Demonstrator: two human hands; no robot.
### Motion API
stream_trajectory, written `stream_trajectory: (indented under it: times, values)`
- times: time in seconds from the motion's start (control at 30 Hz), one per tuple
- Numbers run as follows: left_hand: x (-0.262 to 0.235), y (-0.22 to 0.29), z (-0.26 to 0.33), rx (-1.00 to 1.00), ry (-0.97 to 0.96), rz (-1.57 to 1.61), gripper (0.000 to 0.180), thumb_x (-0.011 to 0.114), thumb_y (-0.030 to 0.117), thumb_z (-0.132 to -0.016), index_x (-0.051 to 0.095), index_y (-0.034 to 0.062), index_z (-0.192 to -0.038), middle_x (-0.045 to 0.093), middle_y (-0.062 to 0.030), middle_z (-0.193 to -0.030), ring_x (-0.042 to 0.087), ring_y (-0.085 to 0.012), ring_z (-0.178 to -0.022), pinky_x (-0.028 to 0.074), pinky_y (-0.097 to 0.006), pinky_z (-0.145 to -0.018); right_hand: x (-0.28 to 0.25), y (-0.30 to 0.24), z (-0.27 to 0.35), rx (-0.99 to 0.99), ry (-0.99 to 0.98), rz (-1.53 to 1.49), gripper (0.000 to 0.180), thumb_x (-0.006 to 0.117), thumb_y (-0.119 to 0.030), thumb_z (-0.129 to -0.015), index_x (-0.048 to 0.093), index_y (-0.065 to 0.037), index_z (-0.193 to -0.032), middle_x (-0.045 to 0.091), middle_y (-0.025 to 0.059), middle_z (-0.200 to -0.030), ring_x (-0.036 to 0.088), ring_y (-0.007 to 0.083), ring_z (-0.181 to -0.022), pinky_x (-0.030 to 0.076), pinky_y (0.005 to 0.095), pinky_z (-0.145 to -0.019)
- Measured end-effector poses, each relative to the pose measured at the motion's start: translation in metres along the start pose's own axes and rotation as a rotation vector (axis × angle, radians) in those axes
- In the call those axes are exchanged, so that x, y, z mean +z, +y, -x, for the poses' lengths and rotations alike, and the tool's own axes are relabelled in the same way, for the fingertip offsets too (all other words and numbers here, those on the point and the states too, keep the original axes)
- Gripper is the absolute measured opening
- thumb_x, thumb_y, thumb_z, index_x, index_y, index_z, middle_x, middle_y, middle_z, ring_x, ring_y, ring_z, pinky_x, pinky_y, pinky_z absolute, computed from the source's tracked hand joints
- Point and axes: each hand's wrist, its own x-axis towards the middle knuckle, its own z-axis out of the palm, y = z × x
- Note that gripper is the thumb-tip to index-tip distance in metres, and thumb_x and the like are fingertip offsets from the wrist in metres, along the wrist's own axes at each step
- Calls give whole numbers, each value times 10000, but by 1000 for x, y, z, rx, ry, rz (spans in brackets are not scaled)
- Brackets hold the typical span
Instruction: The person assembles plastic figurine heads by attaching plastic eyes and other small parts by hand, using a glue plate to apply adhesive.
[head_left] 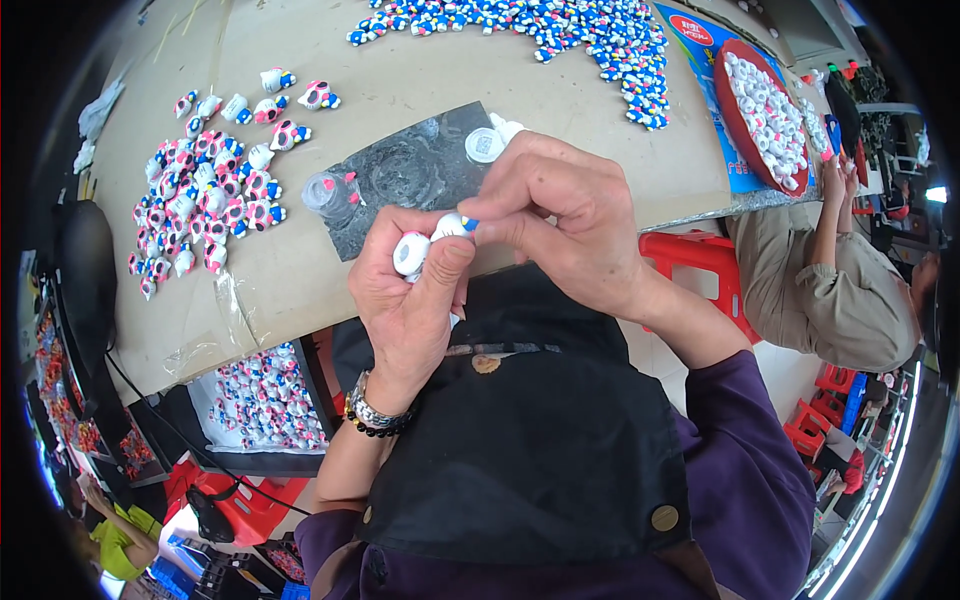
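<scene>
Head view shows the left hand (pixel 405 300) clenched on a small white figurine (pixel 411 252) near the tabletop (pixel 420 80) edge, the right hand (pixel 560 225) pinching its blue-tipped part, painted figurines (pixel 205 195) heaped far left, unpainted white ones filling the red tray (pixel 738 120) far right.

figurine in hand: the small white figurine (pixel 412 253) is mostly covered by the left hand (pixel 408 300); only a rounded white part and a pink spot show
second piece: the white and blue piece (pixel 455 225) is largely hidden under the right hand (pixel 565 225); its shape cannot be told
fingertips: what the right hand's fingertips pinch is too small to tell
far pile: the blue and pink figurines (pixel 600 30) are cut off by the top edge
neighbour: the person in beige (pixel 830 290) is cut by the dark rim; their hand's work is unclear
</scene>
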Motion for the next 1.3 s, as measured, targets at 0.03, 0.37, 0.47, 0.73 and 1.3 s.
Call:
stream_trajectory:
  times: [0.03, 0.37, 0.47, 0.73, 1.3]
  values:
    - [-1, 0, 1, 3, 3, -4, 216, 674, 198, -918, 551, 20, -929, 559, 4, -649, 469, -34, -492, 336, -188, -420, 1, -2, 1, 13, -1, -2, 138, 740, 50, -703, 616, 18, -756, 557, 87, -717, 567, 194, -623, 432, 281, -541]
    - [-9, 25, -7, 94, -23, -102, 164, 691, 139, -899, 584, 21, -938, 612, 6, -718, 490, -8, -547, 365, -177, -466, 3, -9, -13, -250, -51, 81, 238, 735, 85, -684, 665, 4, -896, 525, 83, -747, 536, 204, -638, 424, 296, -528]
    - [-23, 47, -14, 42, 61, -214, 154, 703, 123, -882, 610, 20, -950, 612, 17, -729, 495, -7, -573, 372, -173, -489, 6, -22, -25, -103, -31, 36, 349, 721, 72, -701, 690, -42, -1029, 579, 73, -836, 557, 167, -662, 429, 272, -525]
    - [-102, 103, -97, 202, 385, -1310, 271, 694, 282, -849, 653, 24, -921, 614, -102, -624, 599, -172, -576, 447, -320, -544, -69, 37, -35, 135, 215, 429, 309, 692, -12, -760, 709, -92, -1057, 632, 53, -901, 605, 134, -707, 483, 254, -625]
    - [-76, 102, -57, -281, -145, 434, 503, 466, 307, -966, 493, -96, -1266, 608, -115, -857, 465, -137, -446, 342, -225, -330, -67, 92, -56, -81, -62, 1091, 123, 620, -55, -814, 618, -71, -935, 596, 113, -890, 626, 319, -838, 494, 418, -684]
